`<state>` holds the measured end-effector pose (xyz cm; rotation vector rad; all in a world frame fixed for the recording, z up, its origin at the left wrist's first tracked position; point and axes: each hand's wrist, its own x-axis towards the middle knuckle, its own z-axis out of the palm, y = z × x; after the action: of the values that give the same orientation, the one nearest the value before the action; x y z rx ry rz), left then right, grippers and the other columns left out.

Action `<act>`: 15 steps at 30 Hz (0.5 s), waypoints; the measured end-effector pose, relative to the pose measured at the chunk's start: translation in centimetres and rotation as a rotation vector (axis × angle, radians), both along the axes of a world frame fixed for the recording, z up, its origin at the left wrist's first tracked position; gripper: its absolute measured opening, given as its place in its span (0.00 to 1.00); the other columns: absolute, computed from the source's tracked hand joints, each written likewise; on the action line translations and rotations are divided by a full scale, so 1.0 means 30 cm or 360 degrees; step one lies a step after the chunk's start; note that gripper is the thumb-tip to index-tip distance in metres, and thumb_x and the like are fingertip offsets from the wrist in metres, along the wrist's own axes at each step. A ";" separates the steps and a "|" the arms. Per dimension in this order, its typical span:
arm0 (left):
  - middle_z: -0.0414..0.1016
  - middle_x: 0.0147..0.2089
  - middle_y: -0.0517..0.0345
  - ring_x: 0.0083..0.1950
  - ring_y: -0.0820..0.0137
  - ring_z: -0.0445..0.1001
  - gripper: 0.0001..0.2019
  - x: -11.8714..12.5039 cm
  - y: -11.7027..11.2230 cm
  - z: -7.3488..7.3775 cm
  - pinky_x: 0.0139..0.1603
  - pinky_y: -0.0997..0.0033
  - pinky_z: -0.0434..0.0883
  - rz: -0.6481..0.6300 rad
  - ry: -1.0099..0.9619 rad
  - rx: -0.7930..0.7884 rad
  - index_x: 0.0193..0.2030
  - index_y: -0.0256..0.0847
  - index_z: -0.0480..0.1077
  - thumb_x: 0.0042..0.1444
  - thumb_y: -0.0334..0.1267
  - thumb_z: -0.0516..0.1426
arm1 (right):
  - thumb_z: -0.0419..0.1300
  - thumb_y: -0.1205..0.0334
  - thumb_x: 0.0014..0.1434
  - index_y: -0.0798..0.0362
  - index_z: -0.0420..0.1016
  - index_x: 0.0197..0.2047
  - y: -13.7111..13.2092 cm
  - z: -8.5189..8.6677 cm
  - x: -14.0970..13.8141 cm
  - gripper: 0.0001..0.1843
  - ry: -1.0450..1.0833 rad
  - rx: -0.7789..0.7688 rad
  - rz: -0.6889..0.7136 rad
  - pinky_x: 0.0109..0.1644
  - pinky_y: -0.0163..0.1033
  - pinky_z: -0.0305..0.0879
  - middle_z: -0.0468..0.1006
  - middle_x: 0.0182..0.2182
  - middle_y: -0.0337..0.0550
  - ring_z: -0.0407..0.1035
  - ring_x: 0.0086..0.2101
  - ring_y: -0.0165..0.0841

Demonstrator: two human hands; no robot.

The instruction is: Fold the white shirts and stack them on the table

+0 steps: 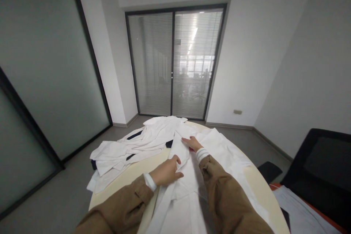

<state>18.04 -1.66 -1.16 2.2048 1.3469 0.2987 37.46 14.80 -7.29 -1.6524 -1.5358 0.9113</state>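
In the head view, a white cloth garment [182,204] is spread across a round cream surface [253,177] directly in front of the person, and a long fold of it is raised toward the middle of the surface. The left hand [166,171] is closed around that fold, with the thumb kept below it and the fingers [177,160] curled over its edge, so the cloth appears to be grasped. The right hand [193,143] is held open and flat, palm down, on the white cloth just beyond the fold, with its fingers extended and no grip shown. Both forearms are covered by tan sleeves [227,197], and white cuffs [202,154] are seen at the wrists. Further white garments [137,146] are heaped in a loose, creased pile on the far left part of the surface, touching the spread garment. Dark patches are seen between their folds, but what these are cannot be told. Beyond the surface, a grey floor [57,193] is seen, with frosted glass partitions [46,62] on the left and a glass double door [172,62] with slatted blinds ahead. A black mesh chair [318,164] is placed at the right, and pale grey cloth [300,208] is laid just below it, on something with an orange edge.
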 end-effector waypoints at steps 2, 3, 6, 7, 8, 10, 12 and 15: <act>0.78 0.39 0.53 0.38 0.64 0.76 0.19 0.022 -0.012 -0.023 0.36 0.71 0.66 0.0021 -0.0054 -0.0039 0.52 0.39 0.62 0.55 0.41 0.58 | 0.68 0.51 0.49 0.63 0.63 0.61 -0.010 -0.011 0.023 0.42 -0.0014 -0.0165 -0.0018 0.29 0.38 0.68 0.77 0.27 0.44 0.72 0.26 0.35; 0.78 0.39 0.53 0.35 0.65 0.76 0.20 0.028 -0.023 -0.029 0.34 0.71 0.65 0.0023 -0.0057 -0.0084 0.52 0.39 0.62 0.55 0.40 0.58 | 0.70 0.53 0.46 0.63 0.64 0.60 -0.015 -0.015 0.034 0.42 -0.0022 -0.0239 -0.0015 0.27 0.37 0.67 0.77 0.25 0.42 0.70 0.24 0.34; 0.79 0.32 0.57 0.28 0.65 0.76 0.25 0.027 -0.066 -0.024 0.30 0.71 0.66 -0.0055 0.0063 -0.0285 0.56 0.38 0.60 0.51 0.39 0.60 | 0.73 0.62 0.42 0.61 0.69 0.55 -0.035 -0.023 0.062 0.37 -0.0019 -0.0363 0.0044 0.25 0.36 0.65 0.74 0.19 0.37 0.68 0.20 0.32; 0.78 0.29 0.58 0.28 0.64 0.76 0.29 0.023 -0.080 -0.017 0.30 0.70 0.66 -0.0125 0.0124 -0.0321 0.58 0.38 0.59 0.49 0.38 0.60 | 0.72 0.64 0.43 0.61 0.70 0.53 -0.042 -0.026 0.068 0.34 -0.0012 -0.0370 0.0065 0.24 0.35 0.64 0.73 0.18 0.36 0.67 0.19 0.31; 0.78 0.28 0.60 0.29 0.63 0.77 0.31 0.018 -0.092 -0.011 0.31 0.70 0.67 -0.0226 0.0169 -0.0327 0.60 0.39 0.59 0.48 0.36 0.61 | 0.72 0.65 0.44 0.60 0.70 0.52 -0.050 -0.030 0.072 0.31 -0.0005 -0.0357 0.0083 0.25 0.34 0.64 0.72 0.18 0.35 0.67 0.20 0.30; 0.78 0.28 0.61 0.32 0.63 0.78 0.30 0.010 -0.107 -0.004 0.33 0.71 0.69 -0.0472 0.0205 -0.0280 0.60 0.43 0.63 0.48 0.34 0.60 | 0.69 0.66 0.48 0.60 0.70 0.53 -0.067 -0.042 0.076 0.28 0.0011 -0.0286 0.0104 0.26 0.32 0.62 0.72 0.18 0.34 0.66 0.20 0.28; 0.79 0.31 0.60 0.35 0.64 0.79 0.22 0.005 -0.112 -0.007 0.37 0.70 0.70 -0.0651 0.0220 -0.0181 0.54 0.47 0.71 0.51 0.32 0.57 | 0.66 0.65 0.53 0.61 0.68 0.56 -0.084 -0.059 0.076 0.28 0.0020 -0.0196 0.0110 0.27 0.31 0.61 0.71 0.19 0.33 0.65 0.21 0.27; 0.79 0.37 0.55 0.41 0.61 0.78 0.17 -0.003 -0.109 -0.023 0.42 0.66 0.72 -0.0715 0.0294 0.0061 0.44 0.48 0.78 0.52 0.30 0.54 | 0.63 0.63 0.58 0.63 0.64 0.60 -0.107 -0.081 0.075 0.29 0.0030 -0.0089 0.0138 0.29 0.32 0.61 0.72 0.21 0.34 0.65 0.23 0.27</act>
<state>17.95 -4.93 -1.86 2.5381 0.8974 -0.0479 39.71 11.59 -9.72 -1.6220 -1.5924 1.0215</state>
